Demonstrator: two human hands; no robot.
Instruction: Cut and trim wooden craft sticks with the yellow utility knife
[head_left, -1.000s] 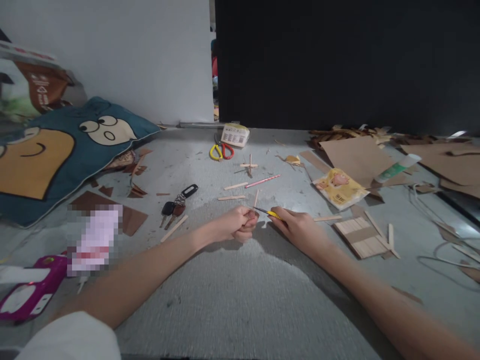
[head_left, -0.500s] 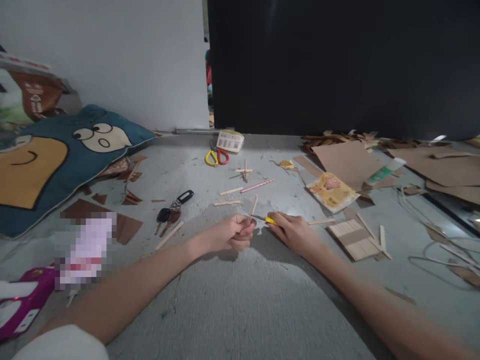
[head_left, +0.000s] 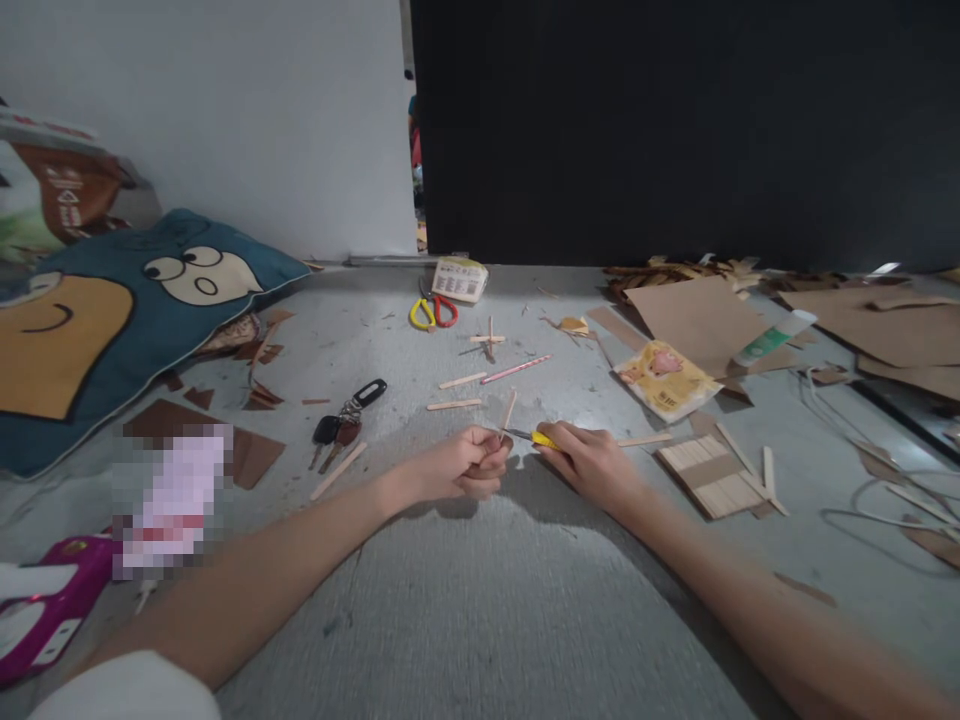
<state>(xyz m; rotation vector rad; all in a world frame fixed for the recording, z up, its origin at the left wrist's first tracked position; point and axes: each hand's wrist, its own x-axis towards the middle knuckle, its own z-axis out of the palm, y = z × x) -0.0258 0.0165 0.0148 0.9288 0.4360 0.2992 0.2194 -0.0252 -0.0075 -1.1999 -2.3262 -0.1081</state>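
My left hand is closed around the lower end of a wooden craft stick, which stands tilted up out of the fingers. In my right hand is a yellow-handled utility knife, its blade pointing left and meeting the stick just above my left fingers. Several loose craft sticks lie beyond the hands, among them one stick and another above it. A pink striped pencil rests close to them. Farther back sits a small cross of sticks.
Scissors lie by a small packet at the back. Keys and a teal pillow are on the left. A bundle of craft sticks, a yellow packet, a glue stick and cardboard lie on the right.
Both hands keep nearly the same place, with the knife blade still against the stick. The view has shifted very slightly.
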